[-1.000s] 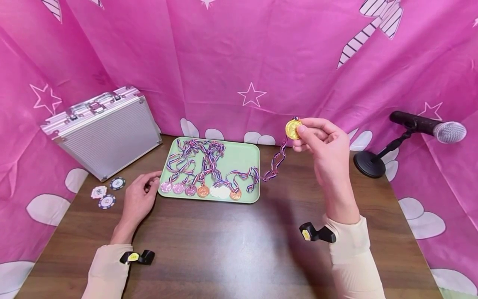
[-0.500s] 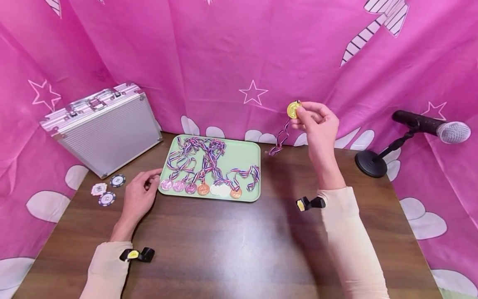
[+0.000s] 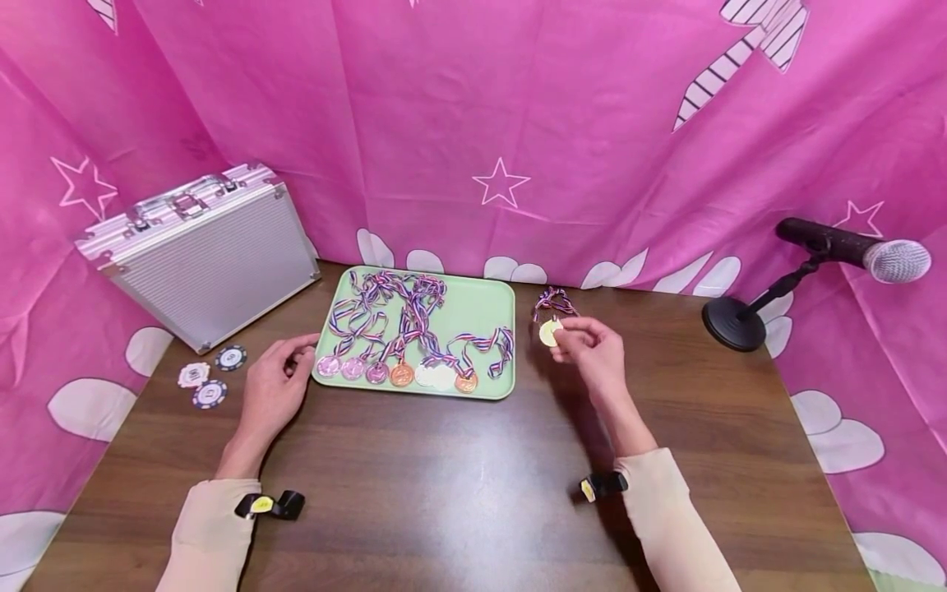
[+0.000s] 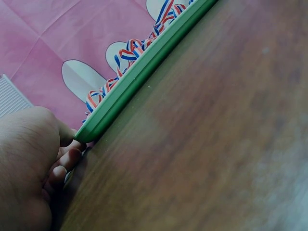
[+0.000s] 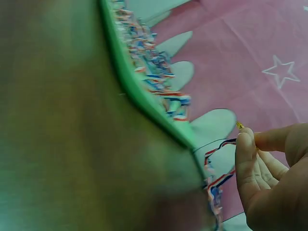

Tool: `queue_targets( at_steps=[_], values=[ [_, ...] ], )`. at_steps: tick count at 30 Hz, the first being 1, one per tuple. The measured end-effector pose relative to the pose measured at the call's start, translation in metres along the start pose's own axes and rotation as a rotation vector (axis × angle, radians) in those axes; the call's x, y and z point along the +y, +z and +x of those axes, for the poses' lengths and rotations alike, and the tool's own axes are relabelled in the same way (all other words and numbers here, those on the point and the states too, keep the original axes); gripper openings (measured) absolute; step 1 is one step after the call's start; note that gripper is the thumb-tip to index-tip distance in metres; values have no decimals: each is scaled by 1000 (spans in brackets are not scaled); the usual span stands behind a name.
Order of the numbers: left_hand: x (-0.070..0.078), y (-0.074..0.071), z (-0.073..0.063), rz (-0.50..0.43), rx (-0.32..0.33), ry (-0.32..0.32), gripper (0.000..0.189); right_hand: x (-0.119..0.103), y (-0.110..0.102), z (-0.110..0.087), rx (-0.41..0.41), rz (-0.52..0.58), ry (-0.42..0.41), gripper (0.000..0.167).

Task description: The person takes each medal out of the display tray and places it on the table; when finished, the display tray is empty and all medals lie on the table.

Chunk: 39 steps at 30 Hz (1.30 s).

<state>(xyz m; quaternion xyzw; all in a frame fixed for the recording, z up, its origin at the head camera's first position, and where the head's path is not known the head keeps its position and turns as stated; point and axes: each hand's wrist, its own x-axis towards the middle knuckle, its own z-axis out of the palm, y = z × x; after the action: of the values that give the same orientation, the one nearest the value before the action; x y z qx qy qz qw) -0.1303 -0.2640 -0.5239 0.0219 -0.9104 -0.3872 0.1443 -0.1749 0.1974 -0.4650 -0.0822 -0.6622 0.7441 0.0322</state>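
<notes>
My right hand pinches a gold medal between thumb and fingertips, low over the table to the right of the green tray. The medal's striped ribbon trails away behind it, bunched near the table's back edge. In the right wrist view only a sliver of the gold medal shows above the fingertips. My left hand holds the tray's left rim, with fingers curled at its corner in the left wrist view. Several medals, such as an orange one, line the tray's front, their ribbons tangled behind.
A silver case stands at the back left, with a few poker chips in front of it. At the right is a microphone on a black stand. Pink curtain surrounds the wooden table.
My right hand first rose and drew the gold medal's ribbon clear of the tray, then came down with the medal to the table beside it. The left hand stays at the tray.
</notes>
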Motion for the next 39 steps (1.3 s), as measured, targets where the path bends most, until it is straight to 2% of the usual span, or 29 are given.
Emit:
queue_targets(
  at_steps=[5,10,15,20,24,30,36,39],
  values=[
    [0,-2,0,3,-12,-12,33,23,-5,-12,-35,-69,41,21],
    [-1,0,-1,-4,-16,-9,34,41,-11,-18,-39,-216,29,21],
    [0,0,-1,-7,-11,-9,33,46,-14,-24,-41,-422,-57,18],
    [0,-1,0,-5,-11,-17,34,50,-14,-28,31,-676,-177,15],
    [1,0,0,-5,-9,-17,34,51,-12,-28,75,-801,-231,13],
    [0,0,-1,-5,0,-12,33,49,-11,-31,104,-792,-228,12],
    [0,0,-1,-8,-3,-11,33,47,-11,-36,132,-711,-211,12],
    [0,0,-1,-6,-4,-15,33,44,-5,-40,120,-659,-220,12]
  ],
)
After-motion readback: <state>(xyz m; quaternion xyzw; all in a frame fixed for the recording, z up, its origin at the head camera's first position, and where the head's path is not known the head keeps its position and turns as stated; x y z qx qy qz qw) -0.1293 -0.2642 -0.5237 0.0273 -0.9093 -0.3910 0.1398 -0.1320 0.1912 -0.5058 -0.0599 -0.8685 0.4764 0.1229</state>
